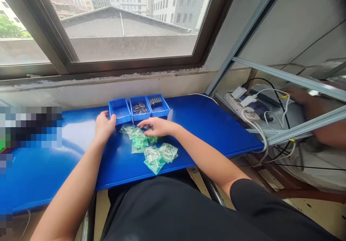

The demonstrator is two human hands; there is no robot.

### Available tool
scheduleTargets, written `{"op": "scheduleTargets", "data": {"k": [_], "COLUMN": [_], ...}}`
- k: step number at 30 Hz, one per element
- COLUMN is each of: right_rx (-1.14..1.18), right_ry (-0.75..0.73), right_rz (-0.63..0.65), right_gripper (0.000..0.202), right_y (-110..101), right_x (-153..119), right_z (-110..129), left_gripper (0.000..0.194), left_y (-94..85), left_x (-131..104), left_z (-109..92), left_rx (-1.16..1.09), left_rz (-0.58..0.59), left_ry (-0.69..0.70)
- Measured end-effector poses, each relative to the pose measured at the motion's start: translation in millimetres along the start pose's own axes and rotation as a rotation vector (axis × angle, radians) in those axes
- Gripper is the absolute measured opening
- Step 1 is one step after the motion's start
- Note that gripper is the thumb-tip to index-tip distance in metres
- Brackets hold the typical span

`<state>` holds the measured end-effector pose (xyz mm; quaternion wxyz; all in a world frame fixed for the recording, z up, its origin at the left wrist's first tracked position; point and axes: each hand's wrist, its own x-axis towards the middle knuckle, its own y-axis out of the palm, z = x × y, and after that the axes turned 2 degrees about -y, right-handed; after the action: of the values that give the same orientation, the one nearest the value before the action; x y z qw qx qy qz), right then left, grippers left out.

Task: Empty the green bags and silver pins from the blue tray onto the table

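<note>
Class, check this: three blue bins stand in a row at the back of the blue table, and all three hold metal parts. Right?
Not quite. In the head view, the left bin is empty; only the middle bin and right bin hold metal parts. They do stand in a row on the blue table.

Three blue bins [139, 108] — several green bags [151, 152] — two hands.
</note>
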<state>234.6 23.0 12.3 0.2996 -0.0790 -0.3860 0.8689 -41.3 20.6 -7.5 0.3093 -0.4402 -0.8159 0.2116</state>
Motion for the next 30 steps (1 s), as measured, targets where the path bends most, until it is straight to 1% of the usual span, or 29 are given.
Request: {"op": "scheduleTargets", "data": {"k": [2,3,4,5,6,9,11,13,14,16,19,22,25,28,30], "right_rx": [-0.002,-0.011,-0.022,-0.035,-0.048,-0.064,-0.068,-0.103,-0.124,-0.139,-0.125,-0.122,-0.117,-0.096,-0.071], "right_ry": [0.035,0.053,0.069,0.083,0.09,0.059,0.009,-0.029,-0.051,-0.089,-0.13,-0.143,-0.135,-0.137,-0.136], "right_rz": [0.01,0.025,0.036,0.043,0.045,-0.003,-0.043,-0.055,-0.049,-0.03,0.011,0.042,0.036,0.016,0.032], "right_gripper": [0.042,0.04,0.038,0.038,0.037,0.034,0.032,0.031,0.031,0.031,0.033,0.035,0.034,0.033,0.033], "right_y": [-4,-6,-7,-7,-8,-4,0,4,5,7,7,7,7,6,4], "right_x": [-2,-2,-3,-3,-4,-2,-1,0,1,0,-2,-3,-3,-1,-1], "right_z": [-2,-3,-4,-4,-4,-3,-2,1,3,7,14,18,17,13,11], "left_gripper": [0.033,0.03,0.025,0.021,0.019,0.02,0.021,0.021,0.02,0.02,0.022,0.023,0.025,0.025,0.027], "left_y": [-3.6,-6.1,-8.7,-11.1,-13.1,-14.0,-10.4,-6.0,-4.2,-2.4,-3.3,-3.9,-2.3,-1.7,-3.1], "left_x": [-6,-9,-13,-17,-22,-34,-40,-42,-43,-42,-40,-40,-40,-39,-39], "left_z": [-8,-13,-18,-23,-28,-38,-40,-40,-39,-38,-36,-35,-34,-35,-37], "left_rx": [0.031,0.005,-0.034,-0.08,-0.126,-0.233,-0.214,-0.17,-0.156,-0.148,-0.151,-0.144,-0.131,-0.106,-0.072], "left_rz": [-0.184,-0.238,-0.262,-0.258,-0.217,0.042,0.205,0.319,0.347,0.365,0.396,0.47,0.556,0.625,0.672], "left_ry": [0.138,0.216,0.288,0.338,0.368,0.451,0.536,0.613,0.636,0.646,0.607,0.564,0.551,0.573,0.585]}}
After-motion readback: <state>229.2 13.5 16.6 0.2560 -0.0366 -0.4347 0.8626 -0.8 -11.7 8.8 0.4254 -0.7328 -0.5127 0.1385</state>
